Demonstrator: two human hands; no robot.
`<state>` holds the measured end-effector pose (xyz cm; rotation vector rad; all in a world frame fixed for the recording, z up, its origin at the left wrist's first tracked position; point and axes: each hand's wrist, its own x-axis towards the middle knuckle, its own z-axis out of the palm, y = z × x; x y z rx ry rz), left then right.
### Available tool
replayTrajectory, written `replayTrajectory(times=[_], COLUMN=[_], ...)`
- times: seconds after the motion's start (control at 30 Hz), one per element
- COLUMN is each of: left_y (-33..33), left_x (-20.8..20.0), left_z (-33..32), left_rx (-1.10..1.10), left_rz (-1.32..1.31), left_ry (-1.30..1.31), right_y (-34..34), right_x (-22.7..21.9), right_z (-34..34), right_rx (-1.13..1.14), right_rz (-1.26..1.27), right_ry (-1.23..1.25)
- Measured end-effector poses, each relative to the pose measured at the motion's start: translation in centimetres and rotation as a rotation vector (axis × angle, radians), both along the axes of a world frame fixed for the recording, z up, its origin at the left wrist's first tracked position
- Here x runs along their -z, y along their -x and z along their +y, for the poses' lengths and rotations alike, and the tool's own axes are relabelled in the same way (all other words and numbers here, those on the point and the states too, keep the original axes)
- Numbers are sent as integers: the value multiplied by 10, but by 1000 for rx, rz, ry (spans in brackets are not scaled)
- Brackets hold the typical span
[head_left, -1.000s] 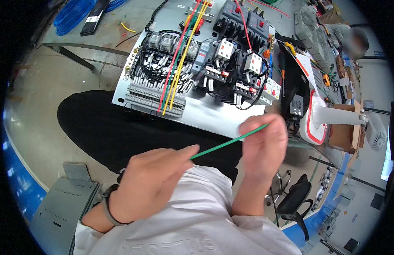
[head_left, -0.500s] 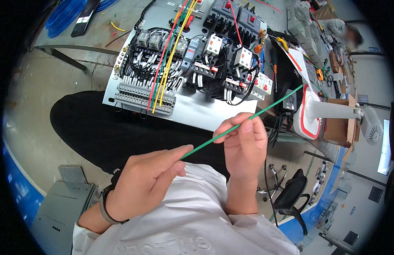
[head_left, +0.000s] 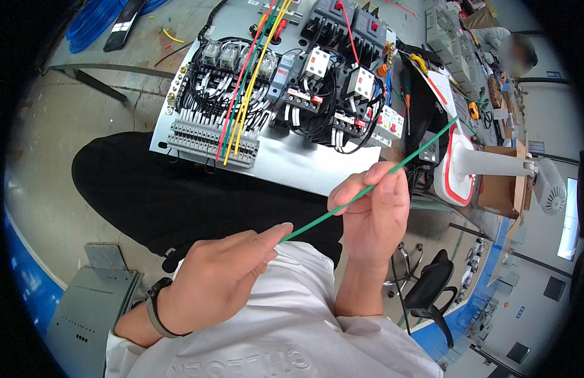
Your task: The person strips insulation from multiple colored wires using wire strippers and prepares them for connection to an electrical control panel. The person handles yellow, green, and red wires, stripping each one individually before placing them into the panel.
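A straight green wire (head_left: pixel 330 215) slants up to the right between my two hands, in front of my white shirt. My left hand (head_left: pixel 226 268) is closed on its lower end, the thumb and fingers pinching it. Farther up, my right hand (head_left: pixel 375 205) grips the wire between thumb and fingers, and its free end sticks out toward the upper right. Beyond my hands lies a metal mounting plate (head_left: pixel 292 171) with a terminal block row (head_left: pixel 210 143), relays and contactors. Red, green and yellow wires (head_left: pixel 241 107) lie across the terminal block.
To the right stands a white lamp-like device with a red-edged head (head_left: pixel 452 167), near a cardboard box (head_left: pixel 500 192). A screwdriver (head_left: pixel 406 91) lies beside the plate. Blue wire coils (head_left: pixel 90 25) and a phone (head_left: pixel 124 26) rest at the far left. Another person (head_left: pixel 497 41) is at far right.
Both hands have shifted slightly to the right with the green wire, the right hand a little more. The wire's free end now reaches farther up and right.
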<state>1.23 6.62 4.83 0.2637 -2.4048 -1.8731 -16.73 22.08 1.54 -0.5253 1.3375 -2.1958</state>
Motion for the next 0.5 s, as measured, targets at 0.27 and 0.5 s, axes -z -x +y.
replayTrajectory(times=[0.27,0.5], left_y=[4,-3], left_x=[-1,-7], left_z=[1,-17], left_rx=[-9,64], left_rz=[18,-181], left_ry=[-16,-212], right_y=[5,25], right_x=[-1,-9], right_z=[1,6], right_rx=[1,176], right_rz=[6,-58], right_ry=[-12,26])
